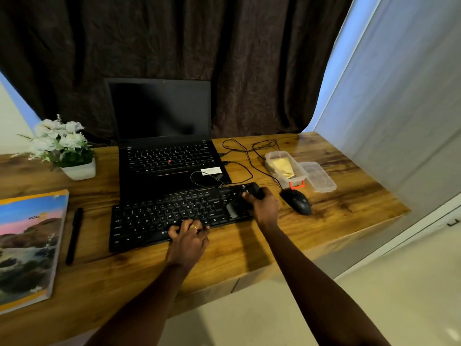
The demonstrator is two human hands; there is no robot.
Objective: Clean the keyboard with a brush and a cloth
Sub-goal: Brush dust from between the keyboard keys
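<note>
Black keyboard (pixel 174 216), right hand (pixel 263 206) fingers gripping brush (pixel 234 208) on keys, left hand (pixel 188 237) fingers spread, pressing front edge

On the table (pixel 324 221) there are one external keyboard (pixel 154 221), one laptop (pixel 164 146), one mouse (pixel 296 201), one brush (pixel 249 198), one pen (pixel 74 236), one book (pixel 27 245), one flower pot (pixel 64 148), one clear plastic box (pixel 287 168) and one loose lid (pixel 318 176). Two hands show: left hand (pixel 188 239) and right hand (pixel 264 207).
</note>
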